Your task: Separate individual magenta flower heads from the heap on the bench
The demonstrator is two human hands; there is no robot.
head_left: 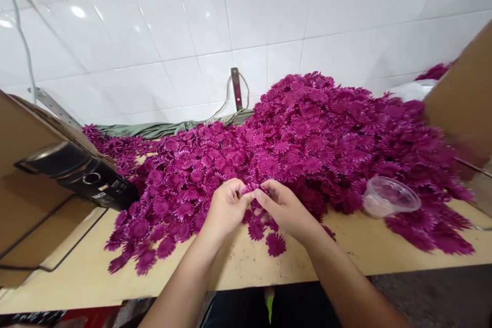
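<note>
Landmark: the flower pile [307, 133]. The held flower [252, 187], purple, sits at the middle of the pile's near edge, on the person's side; fingers hide most of it, and contact with the pile behind cannot be judged.

Hands: left hand [226, 207] pinches the flower's left side between thumb and bent fingers; right hand [286, 210] pinches its right side likewise. From the left hand the flower lies to the right; from the right hand, to the left. Neither hand is clearly nearer; the thumbs almost meet.

Orientation: petal tips visible along the upper rim, appearing to point up and toward the pile. Visible strip runs left to right, parallel to the pile's near edge. No true long axis readable; which way the face looks cannot be told.

Surroundings: one loose flower [275, 244] flat on the table [246, 271], just in front of the pile. Clear tub [390, 197] at the pile's right front; black flask [100, 177] beside its left end, slanted.
</note>
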